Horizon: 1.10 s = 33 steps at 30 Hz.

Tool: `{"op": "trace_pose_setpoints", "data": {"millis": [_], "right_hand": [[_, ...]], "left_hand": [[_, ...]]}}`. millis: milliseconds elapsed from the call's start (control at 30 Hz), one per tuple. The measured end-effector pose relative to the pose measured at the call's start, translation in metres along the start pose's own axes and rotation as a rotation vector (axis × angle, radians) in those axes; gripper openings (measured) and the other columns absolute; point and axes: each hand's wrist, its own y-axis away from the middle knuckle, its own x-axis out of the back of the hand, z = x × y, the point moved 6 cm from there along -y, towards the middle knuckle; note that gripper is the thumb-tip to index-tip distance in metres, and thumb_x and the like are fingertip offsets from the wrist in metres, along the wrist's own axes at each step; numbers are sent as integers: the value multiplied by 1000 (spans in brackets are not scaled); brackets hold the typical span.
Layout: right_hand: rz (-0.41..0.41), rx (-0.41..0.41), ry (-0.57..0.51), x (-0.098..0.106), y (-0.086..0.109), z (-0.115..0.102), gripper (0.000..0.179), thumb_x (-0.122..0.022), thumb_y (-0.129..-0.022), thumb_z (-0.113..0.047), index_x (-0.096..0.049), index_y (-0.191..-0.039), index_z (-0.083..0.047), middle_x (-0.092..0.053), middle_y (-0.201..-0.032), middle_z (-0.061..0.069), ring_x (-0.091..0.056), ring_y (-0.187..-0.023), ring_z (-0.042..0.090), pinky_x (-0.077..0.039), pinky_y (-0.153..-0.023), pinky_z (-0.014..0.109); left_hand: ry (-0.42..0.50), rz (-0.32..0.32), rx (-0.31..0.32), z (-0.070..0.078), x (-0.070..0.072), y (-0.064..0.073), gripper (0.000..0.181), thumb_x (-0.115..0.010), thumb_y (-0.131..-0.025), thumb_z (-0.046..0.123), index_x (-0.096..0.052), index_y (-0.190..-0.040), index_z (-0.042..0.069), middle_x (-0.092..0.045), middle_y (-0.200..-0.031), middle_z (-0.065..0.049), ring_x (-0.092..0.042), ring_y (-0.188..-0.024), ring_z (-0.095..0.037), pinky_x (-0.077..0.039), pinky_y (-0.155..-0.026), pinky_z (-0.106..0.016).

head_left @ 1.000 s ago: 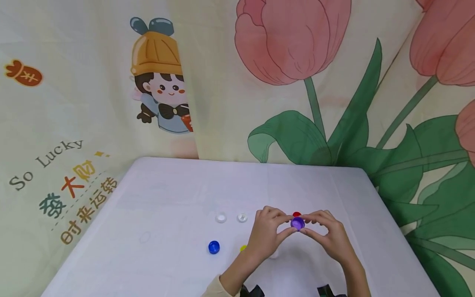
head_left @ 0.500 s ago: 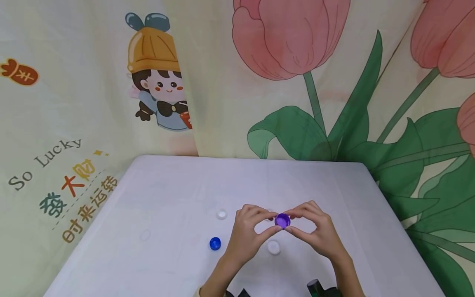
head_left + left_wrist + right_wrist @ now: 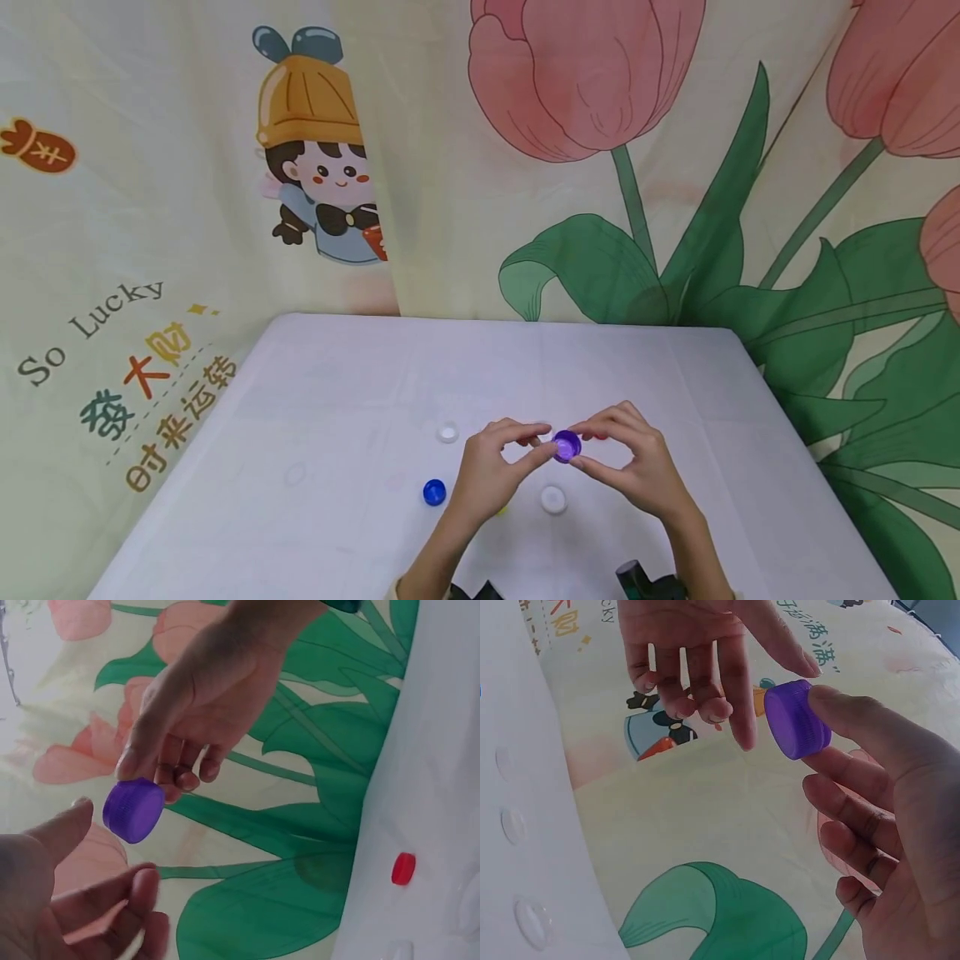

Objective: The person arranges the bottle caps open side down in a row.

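A purple bottle cap is held up above the white table, its hollow side facing the head camera. My right hand pinches it between thumb and index finger, as the right wrist view of the cap also shows. My left hand is just to the left of the cap, fingers spread and loosely bent. In both wrist views a gap shows between the left fingers and the cap. Behind the right fingers, a red cap lies on the table, mostly hidden in the head view.
On the white-covered table lie a blue cap, a white cap and a pale ring-like cap. A bit of yellow peeks out beside the left wrist. A printed cloth hangs behind the table.
Both hands have shifted left with the purple cap. Earlier both hands pinched it; now the left fingers have come off, and the right hand alone holds it.
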Motion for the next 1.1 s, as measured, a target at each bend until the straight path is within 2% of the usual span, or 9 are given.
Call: {"op": "trace_pose_setpoints", "data": {"millis": [100,200,300,367,533,667,800,967,1100], "right_hand": [[5,13,3,1,-3,-8,33,-81,-59,-1,-68,-89,-7,-59,-82,-5,-47,-79,15,-38,-67,17],[2,12,3,1,-4,-11,33,-81,-58,0,-68,-89,-7,-59,-81,-4,-47,-79,15,-39,-68,18],[-6,-2,4,0,-4,-11,32,-81,-59,-1,-68,-88,-6,-60,-80,-2,-48,-80,13,-41,-68,19],[-8,-1,2,-1,-4,-11,32,-81,-58,0,-68,-88,-6,-60,-80,-2,-48,-81,13,-42,-67,23],[-6,15,12,-4,0,-3,34,-82,-58,-2,-69,-89,-8,-59,-82,-8,-48,-81,13,-42,-68,23],[-17,6,21,-11,8,20,37,-82,-61,-11,-68,-95,-17,-59,-85,-12,-47,-84,9,-42,-70,22],[-44,-25,21,-16,12,33,37,-80,-67,-21,-66,-101,-22,-60,-88,-11,-46,-87,7,-43,-70,26],[-75,-115,41,-20,14,40,33,-75,-73,-27,-64,-104,-23,-62,-89,-9,-46,-87,6,-43,-70,25],[-109,-175,46,-24,16,44,24,-72,-76,-22,-66,-100,-23,-62,-91,-9,-47,-88,6,-44,-72,26]], "left_hand": [[66,-60,125,-7,-3,-1,31,-62,-77,50,-72,-92,25,-64,-78,14,-54,-77,-6,-39,-66,-27],[155,-129,199,-11,-7,-1,28,-63,-79,45,-73,-88,20,-66,-79,8,-54,-77,-10,-39,-64,-26],[239,-176,236,-12,-9,-1,26,-64,-80,39,-73,-88,16,-67,-81,3,-53,-76,-12,-38,-64,-25],[274,-196,253,-7,-9,0,24,-64,-81,33,-73,-89,12,-67,-82,-1,-52,-76,-13,-38,-64,-26],[274,-203,272,9,-1,0,21,-65,-82,23,-72,-89,4,-67,-82,-6,-52,-75,-13,-38,-65,-26],[261,-191,267,-6,-6,-2,21,-66,-81,27,-73,-89,9,-68,-82,-3,-53,-77,-13,-37,-67,-29],[213,-148,225,-20,-10,-5,23,-68,-78,35,-73,-88,15,-67,-79,3,-55,-79,-12,-37,-71,-31],[131,-90,169,-21,-5,-6,25,-67,-75,43,-73,-87,22,-63,-74,11,-54,-76,-9,-36,-69,-30],[112,-33,50,-13,2,-6,22,-68,-75,42,-72,-89,26,-62,-72,14,-53,-74,-8,-35,-65,-28]]}}
